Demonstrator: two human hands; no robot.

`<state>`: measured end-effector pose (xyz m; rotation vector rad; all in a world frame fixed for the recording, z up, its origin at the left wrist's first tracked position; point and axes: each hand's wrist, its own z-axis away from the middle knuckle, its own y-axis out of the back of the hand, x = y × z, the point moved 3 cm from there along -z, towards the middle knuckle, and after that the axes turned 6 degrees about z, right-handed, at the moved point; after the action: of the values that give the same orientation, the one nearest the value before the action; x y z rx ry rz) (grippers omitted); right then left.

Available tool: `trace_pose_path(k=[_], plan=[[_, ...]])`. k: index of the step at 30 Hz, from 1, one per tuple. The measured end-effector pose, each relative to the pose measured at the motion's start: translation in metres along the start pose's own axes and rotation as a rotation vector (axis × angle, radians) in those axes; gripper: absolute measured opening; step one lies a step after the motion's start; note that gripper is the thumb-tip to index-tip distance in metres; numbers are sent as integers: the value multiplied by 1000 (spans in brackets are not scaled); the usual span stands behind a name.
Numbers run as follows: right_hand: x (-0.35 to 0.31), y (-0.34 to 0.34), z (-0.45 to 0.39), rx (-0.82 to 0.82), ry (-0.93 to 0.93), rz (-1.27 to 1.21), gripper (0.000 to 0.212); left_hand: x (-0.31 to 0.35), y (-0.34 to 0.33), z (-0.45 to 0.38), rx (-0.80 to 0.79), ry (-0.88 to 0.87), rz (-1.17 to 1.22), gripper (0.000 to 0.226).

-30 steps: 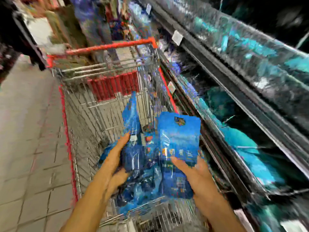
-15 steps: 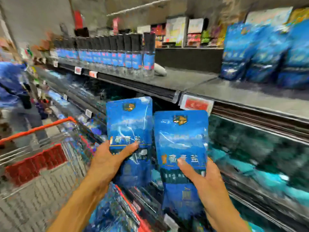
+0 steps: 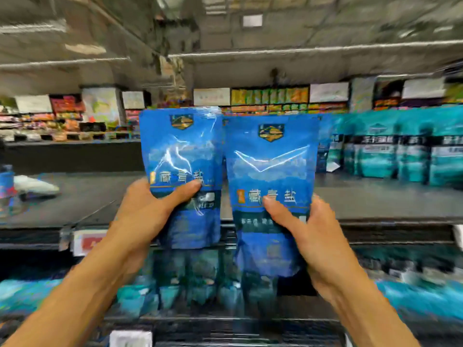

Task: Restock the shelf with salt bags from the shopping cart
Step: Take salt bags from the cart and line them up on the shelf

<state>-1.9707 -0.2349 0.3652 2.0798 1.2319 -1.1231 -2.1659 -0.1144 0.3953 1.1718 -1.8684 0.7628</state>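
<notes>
Now left hand point(image 3: 142, 211) grips left salt bag point(image 3: 181, 156), right hand point(image 3: 313, 236) grips right salt bag point(image 3: 271, 171); both upright, edges touching, before shelf point(image 3: 375, 196).

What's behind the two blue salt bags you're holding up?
Behind the left salt bag and right salt bag lies a dark grey shelf, with teal bags standing at its right. The part of the shelf straight behind the two bags is covered.
</notes>
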Motion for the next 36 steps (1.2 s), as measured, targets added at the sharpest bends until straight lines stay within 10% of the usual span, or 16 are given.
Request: trace_pose_path(k=[6,14,19,23,28,36], plan=[[-18,88,-91,192,-17,84,19,-13,-106,-95,-150,59,122,24],[42,182,-189,346,-223,93,34,-93,-211,-190,-147,254,136,63],[76,210,-208,206,-309,130,39,-134,-232,-214,-229,195,-9,49],[74,228,-211,-8,-294,645,42,-152,-218,-217,-398,118,-189,22],[81,235,-221,15,-414,819,34,-150,-210,-217,-329,71,-679,43],[111,222,-264,149,-526,709,46,-150,-250,-238,-315,204,-623,43]])
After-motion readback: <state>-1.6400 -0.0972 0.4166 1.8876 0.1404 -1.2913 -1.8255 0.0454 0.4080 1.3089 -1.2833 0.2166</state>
